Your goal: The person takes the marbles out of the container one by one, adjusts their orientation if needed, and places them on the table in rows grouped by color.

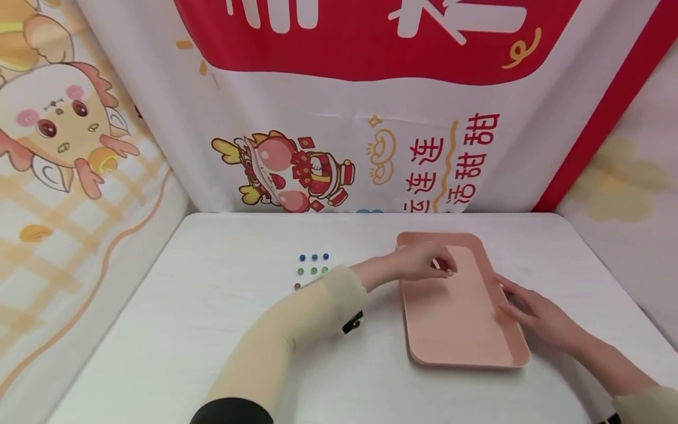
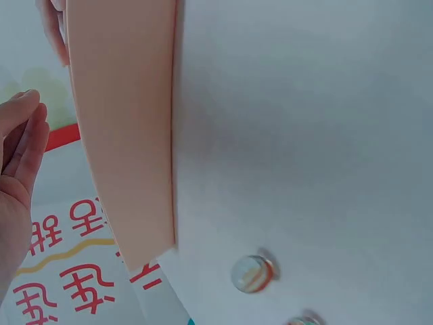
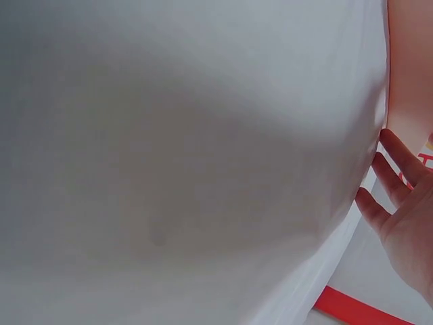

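Note:
A pink rectangular tray (image 1: 445, 335) lies on the white table. My left hand (image 1: 424, 261) is above the tray's far part, fingers bent. In the left wrist view its thumb and fingertips (image 2: 30, 101) come together; no object shows between them, though a small one could be hidden. My right hand (image 1: 545, 318) holds the tray's right edge, thumb at the rim and fingers along the outer side. Left of the tray sit small marbles in rows: blue ones (image 1: 315, 257), green ones (image 1: 314, 271) and a brown one (image 1: 297, 287). A marble with an orange swirl (image 2: 252, 273) appears in the left wrist view.
My left sleeve (image 1: 296, 318) crosses the table and covers the area beside the brown marble. Printed cloth (image 1: 339, 106) hangs behind the table's far edge, and patterned side cloths (image 1: 79, 235) stand at left and right.

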Action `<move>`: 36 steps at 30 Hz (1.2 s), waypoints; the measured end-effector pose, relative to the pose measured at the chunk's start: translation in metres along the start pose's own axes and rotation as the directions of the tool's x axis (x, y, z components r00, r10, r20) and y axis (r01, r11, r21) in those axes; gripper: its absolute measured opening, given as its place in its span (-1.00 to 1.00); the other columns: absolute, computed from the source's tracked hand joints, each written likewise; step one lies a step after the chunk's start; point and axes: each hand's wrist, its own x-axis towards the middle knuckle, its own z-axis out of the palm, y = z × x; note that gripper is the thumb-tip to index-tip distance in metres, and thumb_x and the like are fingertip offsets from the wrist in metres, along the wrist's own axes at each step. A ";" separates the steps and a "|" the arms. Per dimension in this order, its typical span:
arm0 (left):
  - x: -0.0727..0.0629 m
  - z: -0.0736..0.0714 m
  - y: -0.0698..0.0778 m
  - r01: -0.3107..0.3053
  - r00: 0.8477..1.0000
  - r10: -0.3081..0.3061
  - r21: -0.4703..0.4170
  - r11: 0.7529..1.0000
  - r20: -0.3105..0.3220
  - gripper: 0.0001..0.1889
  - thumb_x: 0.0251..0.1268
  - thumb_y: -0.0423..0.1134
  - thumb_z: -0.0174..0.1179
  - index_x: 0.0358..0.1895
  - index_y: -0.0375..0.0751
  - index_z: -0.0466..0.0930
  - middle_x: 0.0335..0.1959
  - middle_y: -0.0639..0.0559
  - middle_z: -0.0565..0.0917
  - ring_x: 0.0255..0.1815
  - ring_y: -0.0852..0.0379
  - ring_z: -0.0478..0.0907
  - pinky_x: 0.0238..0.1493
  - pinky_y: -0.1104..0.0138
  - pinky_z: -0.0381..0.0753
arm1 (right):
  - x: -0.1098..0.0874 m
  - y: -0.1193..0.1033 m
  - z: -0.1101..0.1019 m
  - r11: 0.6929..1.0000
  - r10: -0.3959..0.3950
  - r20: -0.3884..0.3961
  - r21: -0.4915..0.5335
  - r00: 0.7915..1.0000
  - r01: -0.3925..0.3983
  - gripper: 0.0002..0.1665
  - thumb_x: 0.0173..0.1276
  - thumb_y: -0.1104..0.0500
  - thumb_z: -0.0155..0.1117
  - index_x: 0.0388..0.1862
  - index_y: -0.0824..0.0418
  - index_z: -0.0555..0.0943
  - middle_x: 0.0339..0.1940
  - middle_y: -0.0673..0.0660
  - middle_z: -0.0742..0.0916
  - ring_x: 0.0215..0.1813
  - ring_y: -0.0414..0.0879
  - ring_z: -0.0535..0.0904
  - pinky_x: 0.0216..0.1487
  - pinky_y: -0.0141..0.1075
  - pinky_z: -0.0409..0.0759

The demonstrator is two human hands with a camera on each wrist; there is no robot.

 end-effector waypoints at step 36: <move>-0.113 -0.047 -0.046 0.110 0.981 -0.133 -0.158 0.981 -0.142 -0.80 0.27 -0.33 0.30 -0.06 -0.23 0.70 -0.21 0.15 0.69 -0.16 0.31 0.58 -0.12 0.46 0.57 | 0.000 0.000 0.000 1.000 0.021 0.017 -0.004 1.000 -0.021 -0.17 0.44 -0.08 0.18 0.57 0.05 0.10 0.40 0.33 0.39 0.33 -0.26 0.27 0.24 -0.15 0.36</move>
